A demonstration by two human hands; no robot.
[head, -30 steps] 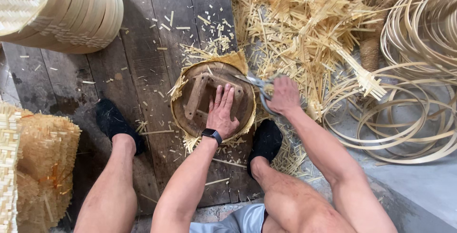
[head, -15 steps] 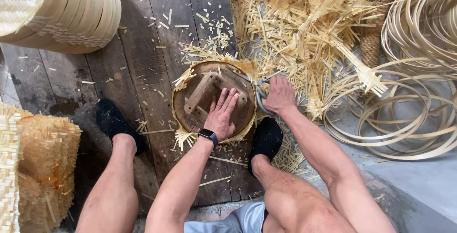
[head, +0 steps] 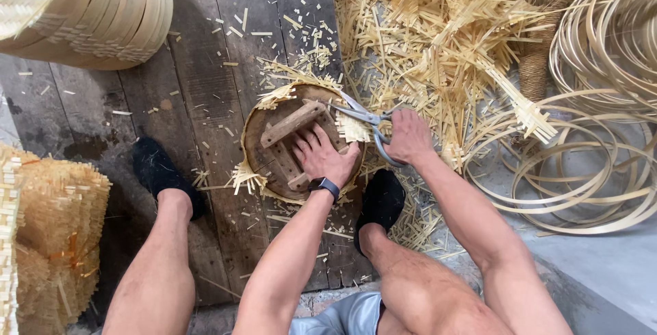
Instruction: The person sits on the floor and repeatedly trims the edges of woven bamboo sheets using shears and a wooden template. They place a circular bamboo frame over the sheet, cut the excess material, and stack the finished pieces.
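Here the left hand (head: 327,159) presses flat, fingers spread, on the round wooden form (head: 274,145) that pins a woven bamboo piece (head: 254,174) to the plank floor (head: 205,75), between the person's feet. The right hand (head: 408,136) has its grip closed around the handles of metal shears (head: 361,114), blades at the fringe beside the form's rim. The bamboo strips look light, springy and brittle at their ends; holding the piece down through the stiff form seems safest, not by the loose fringe
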